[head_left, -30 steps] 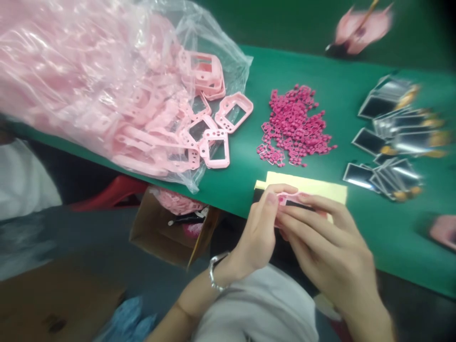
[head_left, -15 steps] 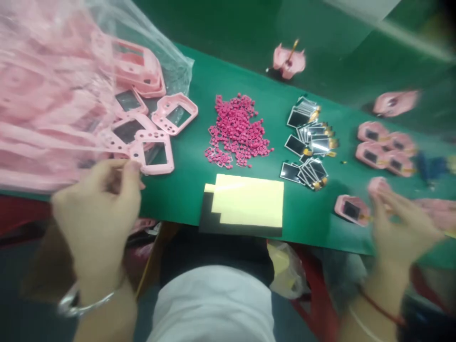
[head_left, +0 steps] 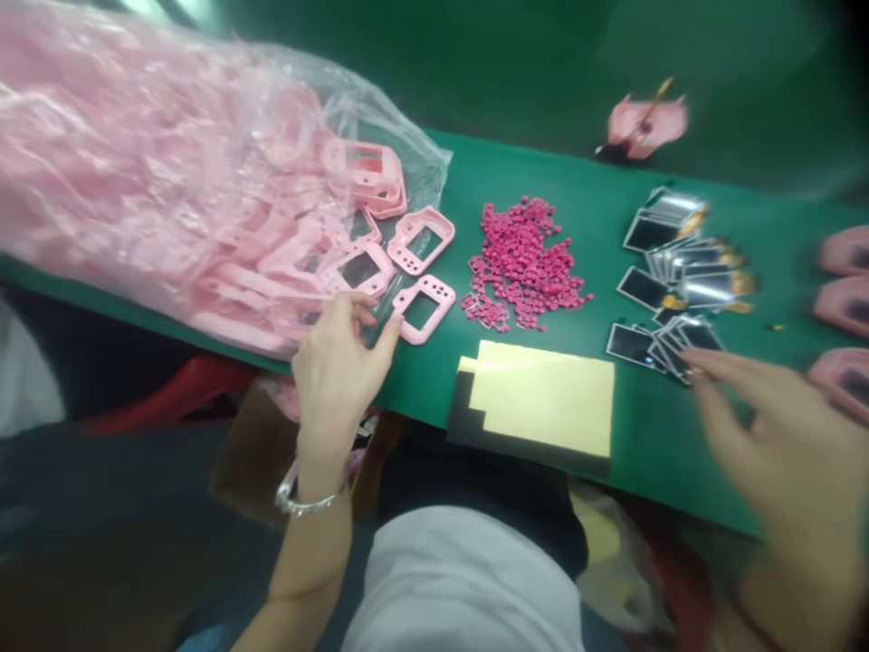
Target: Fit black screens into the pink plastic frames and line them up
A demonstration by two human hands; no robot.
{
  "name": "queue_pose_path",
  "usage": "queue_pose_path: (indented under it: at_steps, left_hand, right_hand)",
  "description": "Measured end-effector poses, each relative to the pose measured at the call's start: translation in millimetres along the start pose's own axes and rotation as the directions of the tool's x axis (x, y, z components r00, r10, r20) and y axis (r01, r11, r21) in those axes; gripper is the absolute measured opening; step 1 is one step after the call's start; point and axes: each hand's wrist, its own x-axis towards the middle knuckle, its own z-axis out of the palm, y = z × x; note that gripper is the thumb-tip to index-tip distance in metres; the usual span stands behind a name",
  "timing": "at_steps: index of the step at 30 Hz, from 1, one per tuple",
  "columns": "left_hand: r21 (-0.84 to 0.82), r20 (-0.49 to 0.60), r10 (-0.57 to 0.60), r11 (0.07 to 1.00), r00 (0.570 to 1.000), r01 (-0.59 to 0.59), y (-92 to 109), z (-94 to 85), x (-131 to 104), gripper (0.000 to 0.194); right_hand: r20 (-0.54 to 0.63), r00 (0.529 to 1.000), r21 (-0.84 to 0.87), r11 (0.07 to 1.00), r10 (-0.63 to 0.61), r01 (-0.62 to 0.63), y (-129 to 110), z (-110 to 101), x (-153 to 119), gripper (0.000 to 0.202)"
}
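Note:
My left hand is by the mouth of the plastic bag, its thumb and fingers apart. The thumb tip is at the left edge of a pink casing with a rectangular window and small round holes; whether it touches is unclear. More pink front casings lie just beyond. My right hand reaches in from the right, thumb and forefinger pinched at the corner of a small display screen in the nearest cluster. Similar screens with orange ribbon tails lie fanned out behind it.
A clear bag full of pink casings covers the left of the green table. A heap of magenta button pieces sits mid-table, with a yellow pad in front. Pink shells stand at right, another shell behind.
The view has swung left. My right hand has come away from the pink shells at the right to the screens. My left hand has let go of the bag's edge and its fingers have spread.

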Motion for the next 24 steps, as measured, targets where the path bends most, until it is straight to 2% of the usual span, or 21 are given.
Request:
queue_pose_path:
  at_steps: [2,4,6,7,9,12,14,16,17,18,19,20,22,23,24]
  left_hand:
    - [0.009,0.03,0.17,0.985,0.985,-0.17,-2.8,1.1,-0.1,0.028]
    - [-0.002,0.122,0.323,0.946,0.939,-0.325,-7.4,3.4,-0.2,0.022]
    - [-0.037,0.163,0.384,0.923,0.909,-0.383,-12.4,5.0,-2.0,0.016]
    - [-0.058,0.153,0.383,0.924,0.911,-0.379,-14.4,5.1,-3.7,0.017]
    - [-0.122,0.102,0.333,0.939,0.937,-0.32,-16.8,3.8,-8.8,0.018]
    - [-0.363,0.061,0.139,0.926,0.988,-0.108,-14.6,2.2,-18.9,0.024]
    - [-0.6,0.125,0.023,0.798,0.992,0.057,-9.7,2.7,-26.4,0.032]
    - [-0.715,0.286,0.008,0.668,0.958,0.208,-3.2,3.2,-35.1,0.039]
    - [-0.699,0.37,0.026,0.666,0.929,0.26,0.2,2.8,-39.9,0.042]
    - [-0.642,0.427,0.037,0.715,0.903,0.275,3.6,1.9,-44.7,0.042]
    - [-0.555,0.438,0.036,0.797,0.898,0.239,6.8,0.6,-49.1,0.04]
    - [-0.447,0.39,0.025,0.879,0.92,0.165,9.9,-0.7,-52.3,0.039]
    - [-0.216,0.169,0.047,0.976,0.985,-0.009,15.5,-1.4,-53.3,0.041]
    - [-0.126,0.064,0.105,0.987,0.992,-0.096,18.3,-0.1,-50.4,0.045]
    - [-0.068,0.006,0.197,0.978,0.98,-0.197,21.3,2.6,-45.1,0.048]
  right_hand:
    - [0.017,0.996,-0.109,0.99,-0.083,0.084,-16.6,20.3,8.2,0.029]
    - [-0.012,0.995,-0.184,0.979,-0.094,0.091,-18.7,33.9,11.9,0.037]
    - [-0.102,0.993,-0.202,0.979,-0.052,0.031,-11.1,38.1,10.0,0.053]
    - [-0.14,0.99,-0.198,0.98,-0.03,0.001,-6.0,37.3,7.6,0.061]
    - [-0.142,0.99,-0.199,0.979,0.011,-0.04,2.6,32.4,1.8,0.067]
    - [-0.091,0.996,-0.21,0.977,0.021,-0.04,6.2,25.2,-6.0,0.052]
    - [-0.138,0.99,-0.205,0.977,0.027,-0.055,2.7,24.3,-10.0,0.049]
    - [-0.242,0.968,-0.19,0.975,0.07,-0.118,-5.2,26.7,-13.4,0.045]
    - [-0.312,0.945,-0.182,0.97,0.101,-0.163,-11.5,28.6,-15.1,0.041]
    - [-0.368,0.918,-0.16,0.963,0.145,-0.216,-19.6,30.6,-16.7,0.037]
    - [-0.419,0.884,-0.114,0.954,0.206,-0.276,-29.8,32.5,-18.4,0.034]
    - [-0.44,0.851,-0.032,0.942,0.287,-0.334,-41.6,34.4,-20.1,0.032]
    - [-0.358,0.803,0.211,0.879,0.476,-0.428,-67.4,38.7,-23.2,0.036]
    - [-0.273,0.784,0.349,0.817,0.558,-0.459,-79.3,41.6,-24.5,0.037]
    - [-0.168,0.774,0.463,0.742,0.611,-0.485,-89.4,45.2,-25.7,0.037]
